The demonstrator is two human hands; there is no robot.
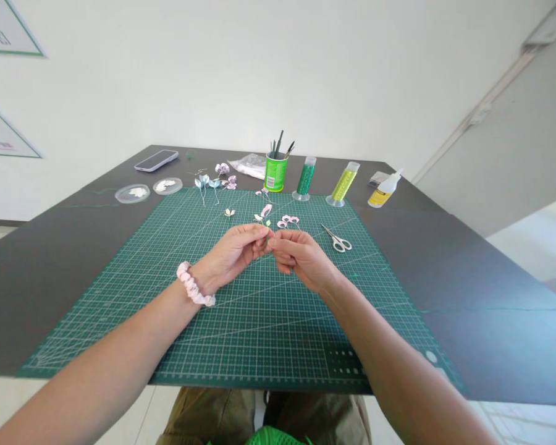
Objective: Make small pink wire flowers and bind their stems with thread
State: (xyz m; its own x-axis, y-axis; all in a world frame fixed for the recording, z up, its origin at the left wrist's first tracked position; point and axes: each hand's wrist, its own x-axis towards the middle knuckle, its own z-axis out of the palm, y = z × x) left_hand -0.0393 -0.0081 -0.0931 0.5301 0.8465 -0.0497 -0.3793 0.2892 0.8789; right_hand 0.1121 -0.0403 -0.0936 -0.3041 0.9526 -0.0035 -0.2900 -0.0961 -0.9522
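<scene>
My left hand (238,248), with a pink scrunchie (194,285) around the wrist, is closed in a pinch above the cutting mat (241,334). A small yellow-green leaf (268,223) shows just above its fingertips, beside a white bud (258,217); they look like parts of one thin sprig in the pinch. My right hand (301,254) is closed too, its fingertips meeting the left ones. What lies between the right fingers is too small to make out. Just beyond the hands lie pink petal loops (287,220) and a single pink petal (266,210).
White-handled scissors (338,240) lie right of my hands. Farther back stand a green tin (275,173) of tools, a green thread spool (304,179), a yellow-green spool (344,185) and a glue bottle (384,190). Blue flowers (204,182), shallow dishes (132,193) and a phone (156,161) are at left.
</scene>
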